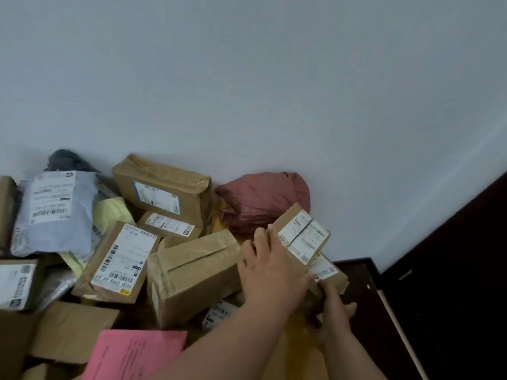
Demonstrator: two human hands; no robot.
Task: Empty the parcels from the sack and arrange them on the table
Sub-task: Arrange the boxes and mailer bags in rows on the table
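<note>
While I look down through the head camera, parcels lie heaped across the desk (354, 272) against a pale wall (247, 78). At far left a grey poly mailer (55, 212) with a white label leans on the pile, a dark bag (68, 160) behind it and a yellow mailer (112, 212) just beside it. Next comes a flat cardboard parcel (120, 259) with a large barcode label, and behind it a taped brown box (164, 187) tilted against the wall. Near the bottom edge lies a pink sheet (137, 355) on loose cardboard. In the middle sits a big taped carton (192, 272), touching my left hand. Behind it, by the wall, rests a crumpled maroon bag (263, 201).

My left hand (271, 267) reaches across, fingers spread flat and pressing the near face of a small labelled box (304, 237), which is tilted and stacked on a lower labelled box (329, 272). My right hand (334, 305) is just below and to the right, fingers curled around the lower box's near corner. Both boxes sit at the desk's right end, beside a dark door (452, 270). I cannot make out the sack.
</note>
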